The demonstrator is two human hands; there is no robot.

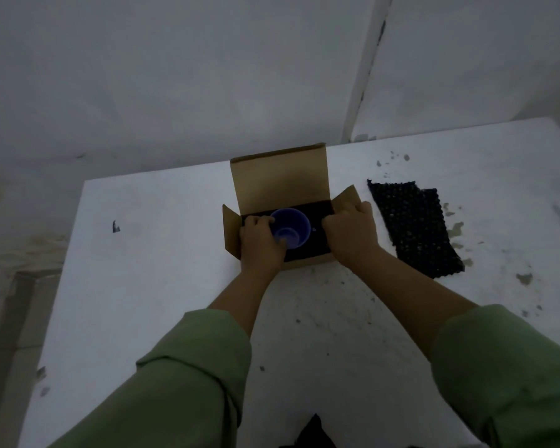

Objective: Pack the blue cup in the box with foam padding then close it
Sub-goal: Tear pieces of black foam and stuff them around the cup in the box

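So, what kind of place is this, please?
Probably a bare, dim indoor room, not a proper packing workshop. A stained white table stands against plain white walls in a corner, and on it are only the cardboard box and a loose dark foam sheet.

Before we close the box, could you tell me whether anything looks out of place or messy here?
One dark foam sheet lies outside the box, right of it on the table, with dark crumbs and stains around it. The cup sits upright inside.
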